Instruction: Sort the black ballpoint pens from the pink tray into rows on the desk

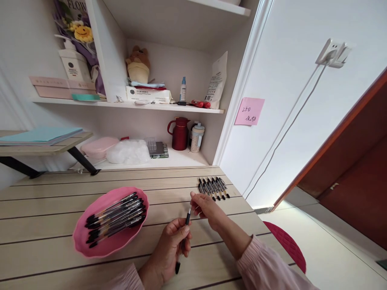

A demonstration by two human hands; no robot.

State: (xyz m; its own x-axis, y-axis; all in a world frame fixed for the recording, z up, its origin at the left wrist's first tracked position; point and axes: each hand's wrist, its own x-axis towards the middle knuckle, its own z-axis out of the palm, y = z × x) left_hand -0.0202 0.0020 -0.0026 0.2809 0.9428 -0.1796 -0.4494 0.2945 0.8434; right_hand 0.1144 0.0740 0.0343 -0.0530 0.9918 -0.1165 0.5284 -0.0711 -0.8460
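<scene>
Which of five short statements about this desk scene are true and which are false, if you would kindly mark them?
1. The left hand holds a pen. True.
2. The right hand is inside the bowl. False: it is near that pen's upper end.
3. Several pens lie side by side on the table. True.
4. The red jug stands above the shelf board. False: it stands below it.
5. A pink note is on the wall. True.

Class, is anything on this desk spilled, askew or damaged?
Nothing stands out: the pile of pens lies inside the pink dish, the row of pens lies side by side, and the pen in the left hand shows no visible damage.
</scene>
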